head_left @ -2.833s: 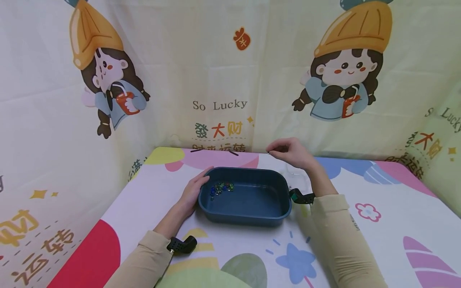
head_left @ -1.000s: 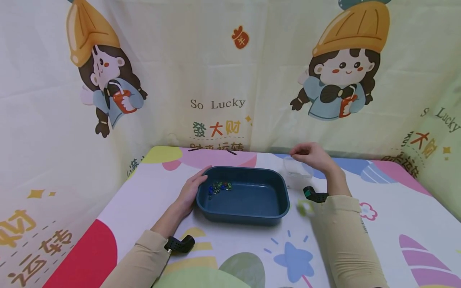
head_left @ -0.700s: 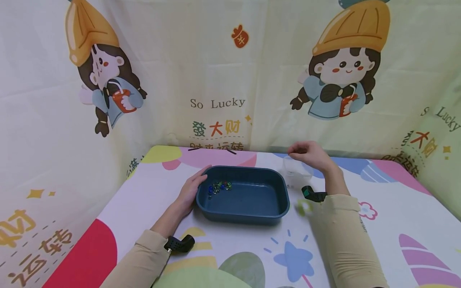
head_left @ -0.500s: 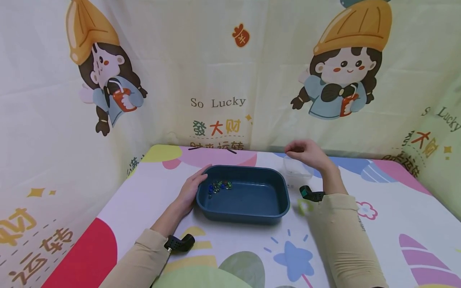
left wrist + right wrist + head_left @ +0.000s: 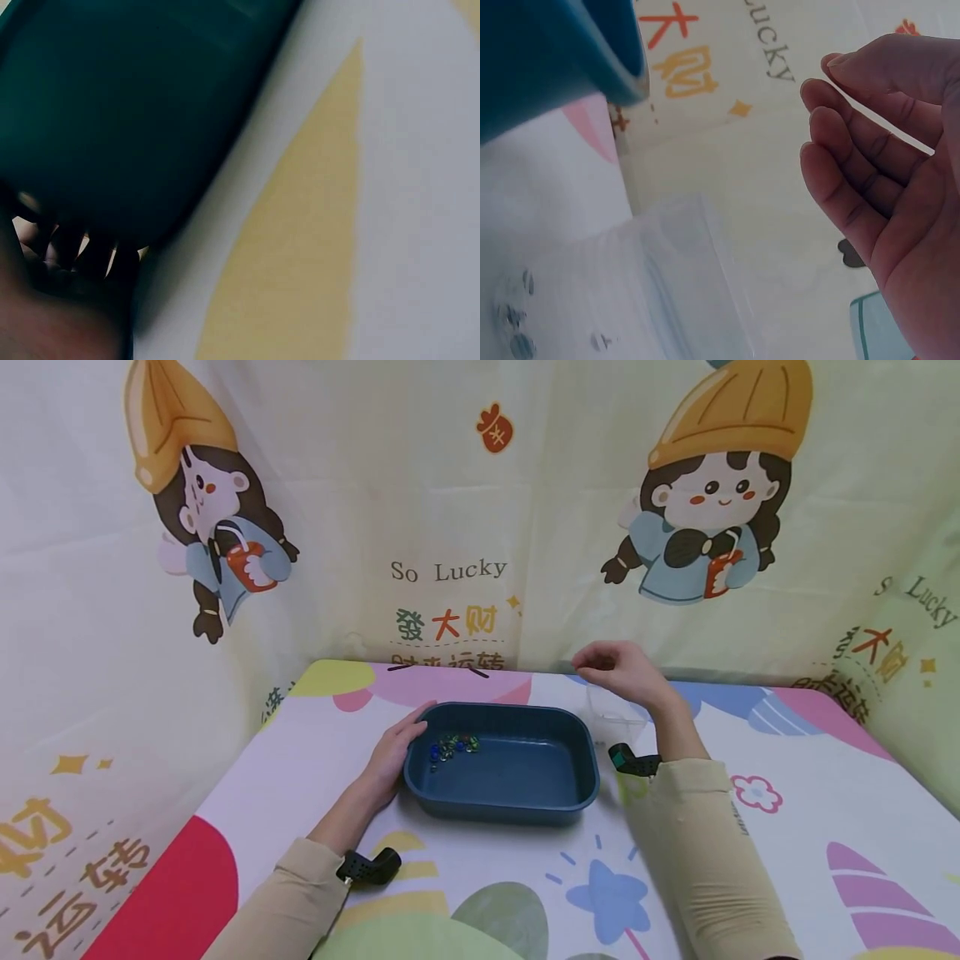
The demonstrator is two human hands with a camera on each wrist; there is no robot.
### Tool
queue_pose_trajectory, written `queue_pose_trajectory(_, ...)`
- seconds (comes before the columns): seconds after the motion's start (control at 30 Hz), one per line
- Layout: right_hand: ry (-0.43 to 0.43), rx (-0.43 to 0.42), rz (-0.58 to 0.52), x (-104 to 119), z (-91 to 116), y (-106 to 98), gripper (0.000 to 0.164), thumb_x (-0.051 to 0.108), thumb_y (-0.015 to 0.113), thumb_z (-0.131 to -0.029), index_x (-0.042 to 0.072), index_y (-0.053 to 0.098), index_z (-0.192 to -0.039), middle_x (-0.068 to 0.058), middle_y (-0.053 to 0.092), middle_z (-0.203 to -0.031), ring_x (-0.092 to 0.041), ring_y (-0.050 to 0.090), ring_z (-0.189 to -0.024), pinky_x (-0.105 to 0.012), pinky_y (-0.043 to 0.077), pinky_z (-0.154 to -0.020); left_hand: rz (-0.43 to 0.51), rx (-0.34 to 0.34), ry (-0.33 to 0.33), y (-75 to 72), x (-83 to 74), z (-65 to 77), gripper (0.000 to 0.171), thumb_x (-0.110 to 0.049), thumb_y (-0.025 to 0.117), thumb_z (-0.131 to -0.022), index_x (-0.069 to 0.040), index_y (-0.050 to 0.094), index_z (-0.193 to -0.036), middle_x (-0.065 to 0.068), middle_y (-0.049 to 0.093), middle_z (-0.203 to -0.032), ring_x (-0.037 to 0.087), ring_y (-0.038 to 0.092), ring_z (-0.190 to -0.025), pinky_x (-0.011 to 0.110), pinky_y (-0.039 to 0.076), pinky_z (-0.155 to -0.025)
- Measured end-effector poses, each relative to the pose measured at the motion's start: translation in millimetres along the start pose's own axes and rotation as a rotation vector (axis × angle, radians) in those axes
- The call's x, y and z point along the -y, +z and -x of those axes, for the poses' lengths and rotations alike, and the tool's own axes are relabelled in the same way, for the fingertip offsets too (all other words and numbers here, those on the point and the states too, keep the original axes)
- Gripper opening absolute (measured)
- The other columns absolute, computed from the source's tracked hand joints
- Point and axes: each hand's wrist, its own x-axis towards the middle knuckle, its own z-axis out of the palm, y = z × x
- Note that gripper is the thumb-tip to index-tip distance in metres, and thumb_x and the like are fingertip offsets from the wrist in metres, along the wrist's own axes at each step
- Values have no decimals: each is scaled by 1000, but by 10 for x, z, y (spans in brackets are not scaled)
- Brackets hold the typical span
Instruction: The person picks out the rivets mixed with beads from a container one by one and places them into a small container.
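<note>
A dark blue plastic bin (image 5: 525, 772) stands in the middle of the table, with several small glass marbles (image 5: 456, 747) bunched at its left end. My left hand (image 5: 388, 758) holds that end, the thumb over the rim; in the left wrist view its fingers (image 5: 71, 244) are partly hidden by the bin. Above and behind the clear plastic box (image 5: 617, 727) hovers my right hand (image 5: 622, 672). Its fingers are loosely bent, thumb near the index finger, and no object shows between them in the right wrist view. Several marbles (image 5: 523, 345) show through the clear box.
A patterned cloth (image 5: 787, 860) covers the table, and a printed curtain (image 5: 555, 527) hangs right behind its far edge. Thin dark strips (image 5: 477, 673) lie near that edge. Each wrist wears a black camera (image 5: 371, 866).
My right hand went from behind the bin to over the clear box, then rose and moved back left. A tiny dark thing at its fingertips earliest is gone from view. My left hand stays.
</note>
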Motion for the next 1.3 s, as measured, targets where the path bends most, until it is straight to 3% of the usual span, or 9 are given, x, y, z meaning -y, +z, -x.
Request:
queue_pose_trajectory(0.27,-54,24,6,124,-83,90,14,8,69,-95,1,73,-106,-13,69,-98,-26,61,-85,-24,52,-76,5,-11,1,6,-6,17,47,-21,38,-108,-16,44,-155,3,36,-160,21,25,-149,45,16,-122)
queue_pose_trajectory(0.63,-111,106,29,280,-167,184,15,6,70,-93,3,73,-107,-9,70,-97,-24,62,-84,-29,53,-77,14,-9,13,24,-7,18,47,-20,38,-108,-15,44,-154,3,36,-160,20,24,-150,44,16,-122)
queue_pose_trajectory(0.93,-160,193,88,491,-253,302,16,4,69,-92,5,73,-108,-5,67,-92,-23,59,-77,-34,53,-68,15,-11,14,23,-22,40,47,-20,38,-108,-14,44,-154,3,36,-160,20,25,-149,44,17,-122)
queue_pose_trajectory(1.3,-241,222,74,557,-332,383,19,3,70,-91,5,72,-110,-5,66,-93,-22,60,-79,-43,54,-75,9,-4,30,18,-11,39,48,-19,36,-108,-11,41,-155,6,35,-161,22,24,-150,45,16,-122)
